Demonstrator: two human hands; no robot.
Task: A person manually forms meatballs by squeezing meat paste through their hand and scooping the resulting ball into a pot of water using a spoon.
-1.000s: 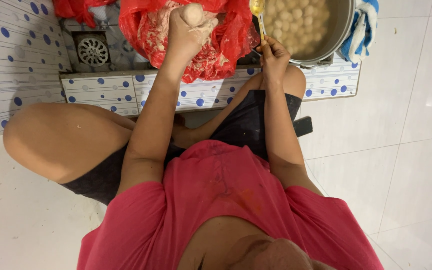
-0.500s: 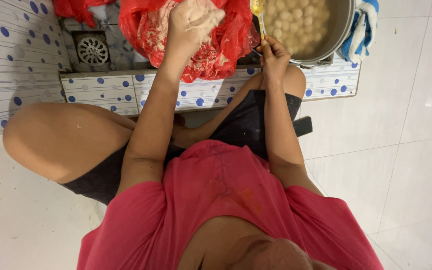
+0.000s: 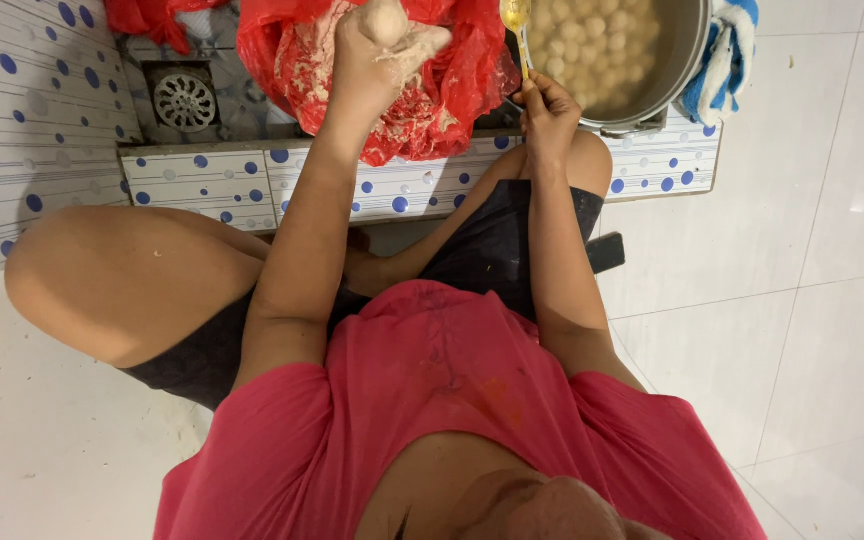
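Red bag, blue-dotted white tiles, blue-white striped cloth.

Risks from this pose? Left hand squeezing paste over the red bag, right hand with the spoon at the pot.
1. The pale ball squeezed up from the left hand sits loose on top; it may drop into the red bag instead of onto the spoon.
2. The pot stands near the tiled ledge's edge; a nudge from the right hand might shift it.
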